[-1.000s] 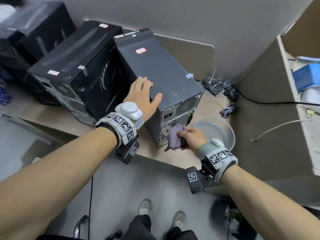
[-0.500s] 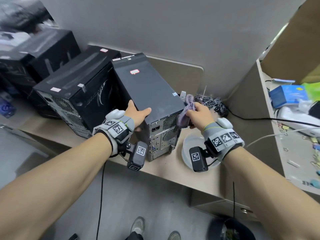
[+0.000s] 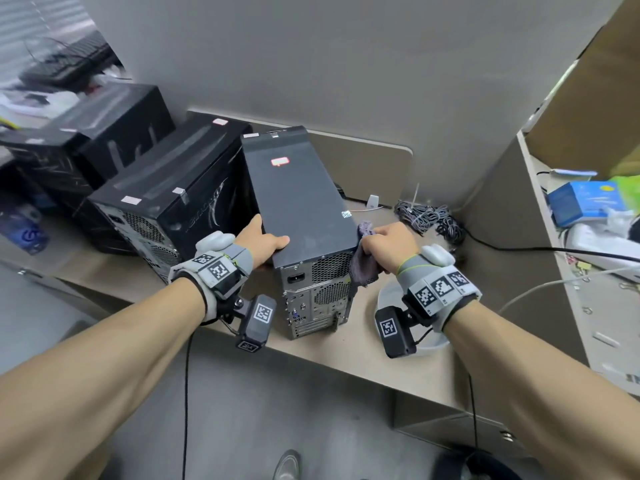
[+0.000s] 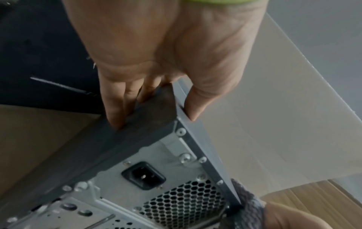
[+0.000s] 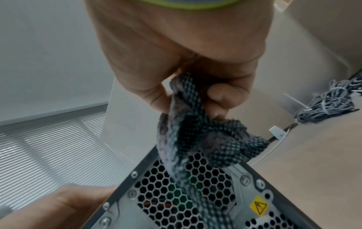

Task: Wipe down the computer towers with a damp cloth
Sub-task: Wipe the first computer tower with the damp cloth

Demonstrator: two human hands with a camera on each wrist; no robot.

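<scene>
A grey computer tower (image 3: 304, 202) stands on the desk (image 3: 374, 351) with its metal rear panel (image 4: 156, 178) facing me. My left hand (image 3: 270, 237) grips its top rear left corner, thumb on the top and fingers down the dark side panel, which the left wrist view shows with my left hand (image 4: 154, 120) close up. My right hand (image 3: 372, 244) holds a bunched purple-grey cloth (image 3: 363, 268) against the tower's upper right rear edge. In the right wrist view the cloth (image 5: 195, 139) hangs from my right hand (image 5: 192, 105) over the honeycomb vent (image 5: 166, 193).
Black towers (image 3: 166, 202) stand close on the left, with more (image 3: 114, 133) behind them. A clear bowl (image 3: 388, 299) sits under my right wrist. Grey cable bundles (image 3: 426, 216) lie at the back right. A shelf (image 3: 554, 271) with a blue box (image 3: 581, 202) is on the right.
My right hand carried the cloth from the lower rear panel up to the tower's right top edge. My left hand went from lying flat on the top to gripping the left corner.
</scene>
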